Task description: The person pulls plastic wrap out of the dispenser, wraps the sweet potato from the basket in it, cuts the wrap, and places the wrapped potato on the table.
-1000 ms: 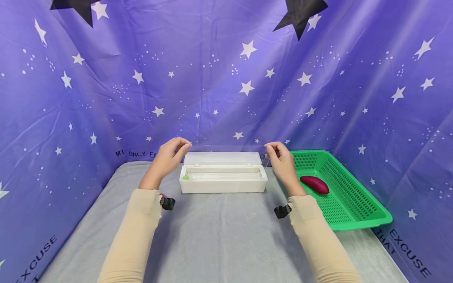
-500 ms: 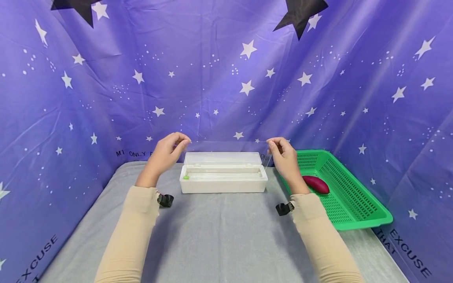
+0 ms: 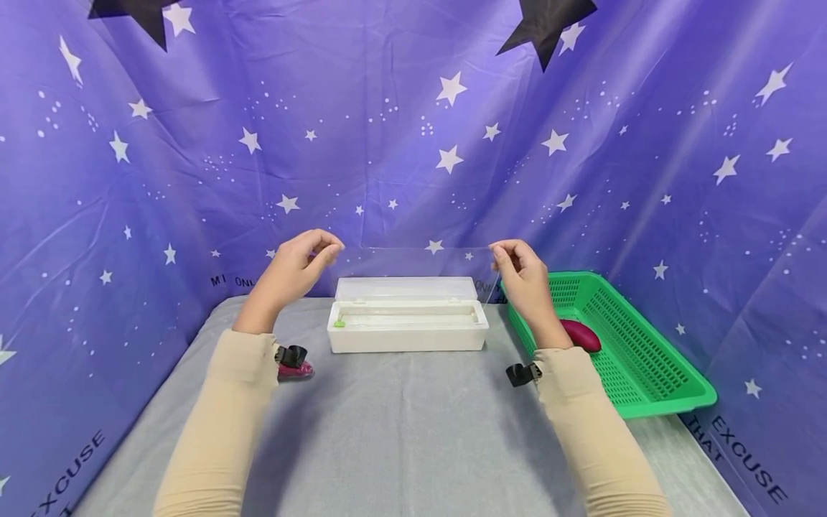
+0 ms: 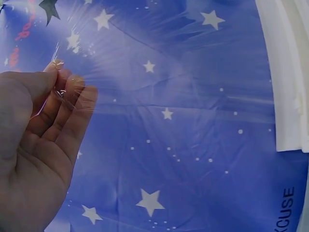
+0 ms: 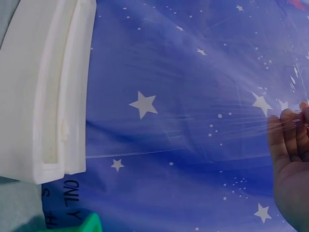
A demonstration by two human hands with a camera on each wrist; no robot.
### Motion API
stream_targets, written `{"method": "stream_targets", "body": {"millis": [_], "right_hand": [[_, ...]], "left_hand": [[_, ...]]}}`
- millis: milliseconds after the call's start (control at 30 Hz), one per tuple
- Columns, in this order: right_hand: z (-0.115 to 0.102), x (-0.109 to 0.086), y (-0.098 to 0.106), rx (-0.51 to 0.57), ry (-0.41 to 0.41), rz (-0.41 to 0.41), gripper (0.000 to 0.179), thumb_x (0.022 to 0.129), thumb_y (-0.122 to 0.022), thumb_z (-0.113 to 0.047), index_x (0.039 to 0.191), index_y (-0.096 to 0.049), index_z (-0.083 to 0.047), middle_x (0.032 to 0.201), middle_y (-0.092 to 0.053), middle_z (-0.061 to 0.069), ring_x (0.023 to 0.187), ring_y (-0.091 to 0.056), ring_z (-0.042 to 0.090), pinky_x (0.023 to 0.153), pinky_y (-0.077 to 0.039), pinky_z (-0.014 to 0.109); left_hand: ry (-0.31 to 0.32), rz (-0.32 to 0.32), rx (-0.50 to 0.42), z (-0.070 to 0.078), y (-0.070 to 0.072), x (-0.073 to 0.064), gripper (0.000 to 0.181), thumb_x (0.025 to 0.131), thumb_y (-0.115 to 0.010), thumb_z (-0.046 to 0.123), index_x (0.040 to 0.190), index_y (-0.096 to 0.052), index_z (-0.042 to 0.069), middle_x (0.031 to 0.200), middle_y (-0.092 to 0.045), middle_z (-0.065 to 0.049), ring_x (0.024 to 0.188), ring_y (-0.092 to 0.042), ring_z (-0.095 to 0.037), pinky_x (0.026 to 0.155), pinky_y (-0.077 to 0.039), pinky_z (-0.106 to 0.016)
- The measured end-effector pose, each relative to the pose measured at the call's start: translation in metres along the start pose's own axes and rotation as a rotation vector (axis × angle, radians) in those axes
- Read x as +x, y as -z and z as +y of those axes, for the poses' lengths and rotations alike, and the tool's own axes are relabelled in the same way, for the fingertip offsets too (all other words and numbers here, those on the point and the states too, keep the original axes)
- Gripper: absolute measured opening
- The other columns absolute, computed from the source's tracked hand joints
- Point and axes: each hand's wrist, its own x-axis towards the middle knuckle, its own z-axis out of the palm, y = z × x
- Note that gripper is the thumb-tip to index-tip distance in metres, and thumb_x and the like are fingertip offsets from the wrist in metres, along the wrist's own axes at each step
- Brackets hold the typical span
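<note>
Because the clear film (image 3: 413, 261) hangs between both hands and runs down to the white box (image 3: 408, 341) below them, the step in hand seems to be drawing out a wide sheet. The left hand (image 3: 296, 267) pinches one corner between thumb and fingertips, with creases fanning out from the grip. The right hand (image 3: 525, 277) appears to pinch the opposite corner, though its wrist view cuts off the thumb.

To do this well, the person would best keep the hands level, as they look now, and lift at an even pace so that the film feeds straight. Keeping the hands about as wide apart as the box should hold the top edge taut; bringing them closer would likely let it fold and cling to itself. A gentle, steady pinch matters, since such thin film may tear where it bunches.

The lid (image 3: 405, 289) stands tipped back, between the hands and beneath the film's upper edge, so the sheet should be kept from catching on it. Beyond the right hand, the green basket (image 3: 701, 397) holds a dark red oblong thing (image 3: 583, 336); another red thing (image 3: 297, 370) lies beside the left wrist.
</note>
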Motion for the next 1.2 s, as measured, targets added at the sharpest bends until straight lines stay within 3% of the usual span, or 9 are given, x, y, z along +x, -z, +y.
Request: {"method": "stream_targets", "body": {"millis": [233,567,1200], "right_hand": [[-0.007,0.004,0.003,0.036,0.013,-0.001,0.019,0.103,-0.055,-0.005,0.11,-0.065,0.009,0.089,-0.063,0.025,0.078,-0.059,0.023,0.063,-0.043,0.017],[-0.009,0.005,0.006,0.05,0.024,0.01,0.02,0.103,-0.055,-0.006,0.11,-0.064,0.01,0.09,-0.063,0.025,0.079,-0.06,0.016,0.065,-0.045,0.017],[-0.022,0.001,0.018,0.066,0.071,0.004,0.022,0.104,-0.054,-0.007,0.111,-0.063,0.011,0.087,-0.061,0.022,0.079,-0.061,0.017,0.067,-0.046,0.019]], "left_hand": [[-0.011,-0.009,0.011,0.005,0.008,0.003,0.022,0.106,-0.052,0.026,0.116,-0.065,0.012,0.097,-0.063,-0.003,0.085,-0.061,-0.022,0.071,-0.047,-0.039],[-0.03,0.022,0.019,0.01,0.011,0.002,0.02,0.106,-0.053,0.024,0.116,-0.065,0.012,0.099,-0.063,-0.001,0.087,-0.06,-0.016,0.071,-0.049,-0.038],[-0.129,0.088,0.033,0.023,0.017,-0.004,0.019,0.105,-0.054,0.02,0.114,-0.066,0.008,0.102,-0.064,0.0,0.087,-0.059,-0.013,0.077,-0.052,-0.034]]}}
